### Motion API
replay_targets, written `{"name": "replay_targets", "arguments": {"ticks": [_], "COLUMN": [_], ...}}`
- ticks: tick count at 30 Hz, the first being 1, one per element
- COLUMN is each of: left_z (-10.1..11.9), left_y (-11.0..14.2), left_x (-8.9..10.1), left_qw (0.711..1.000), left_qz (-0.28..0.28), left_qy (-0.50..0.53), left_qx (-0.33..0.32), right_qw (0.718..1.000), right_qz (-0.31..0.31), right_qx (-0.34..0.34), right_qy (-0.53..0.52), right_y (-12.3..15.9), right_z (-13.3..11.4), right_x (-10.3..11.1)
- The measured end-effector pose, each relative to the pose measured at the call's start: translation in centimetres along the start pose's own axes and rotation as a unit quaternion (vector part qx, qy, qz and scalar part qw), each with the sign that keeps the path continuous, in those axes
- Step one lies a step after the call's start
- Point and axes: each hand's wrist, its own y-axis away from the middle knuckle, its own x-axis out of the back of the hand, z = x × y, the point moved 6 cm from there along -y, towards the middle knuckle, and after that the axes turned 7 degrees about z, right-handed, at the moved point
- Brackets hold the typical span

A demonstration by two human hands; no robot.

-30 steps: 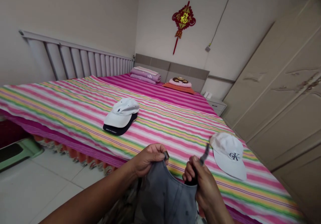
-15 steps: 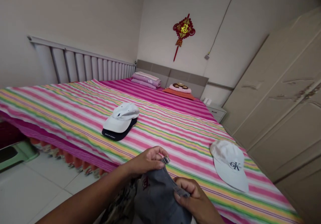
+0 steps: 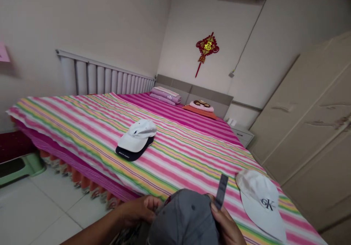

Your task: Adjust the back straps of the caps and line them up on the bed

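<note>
Two hands (image 3: 138,211) (image 3: 226,226), one gray cap (image 3: 183,219), two white caps (image 3: 136,137) (image 3: 260,203)

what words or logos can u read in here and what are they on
"CK" on the white baseball cap
"福" in gold on the red knotted wall hanging
Tiny white lettering on the navy brim of the other white cap: too small to read
The grey cap: nothing readable
</note>
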Motion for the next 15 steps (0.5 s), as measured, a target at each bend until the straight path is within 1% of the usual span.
{"name": "replay_targets", "arguments": {"ticks": [3,5,6,8,10,12,15], "left_z": [-0.8,-1.2,-1.3,-1.5,-1.9,-2.5,-2.7], "left_y": [0.9,1.7,2.1,2.8,3.4,3.8,4.3], "left_x": [1.2,1.9,2.1,2.5,2.9,3.1,3.4], "left_qw": [1.0,0.999,0.996,0.985,0.966,0.949,0.939], "left_qz": [-0.003,0.006,0.013,0.033,0.057,0.073,0.085], "left_qy": [0.015,0.052,0.085,0.167,0.245,0.298,0.329], "left_qx": [0.004,0.001,-0.009,-0.039,-0.064,-0.066,-0.059], "right_qw": [0.998,0.995,0.994,0.995,0.997,0.998,0.995], "right_qz": [0.02,0.038,0.042,0.036,0.024,0.017,0.013], "right_qx": [0.058,0.094,0.103,0.093,0.062,0.028,0.002], "right_qy": [0.002,0.006,0.01,0.021,0.034,0.052,0.095], "right_y": [-1.7,-3.0,-3.7,-4.9,-5.9,-6.6,-7.3], "right_z": [-0.1,-0.1,-0.1,0.3,1.0,1.7,2.9], "right_x": [2.3,4.1,4.8,5.7,5.8,5.5,4.6]}}
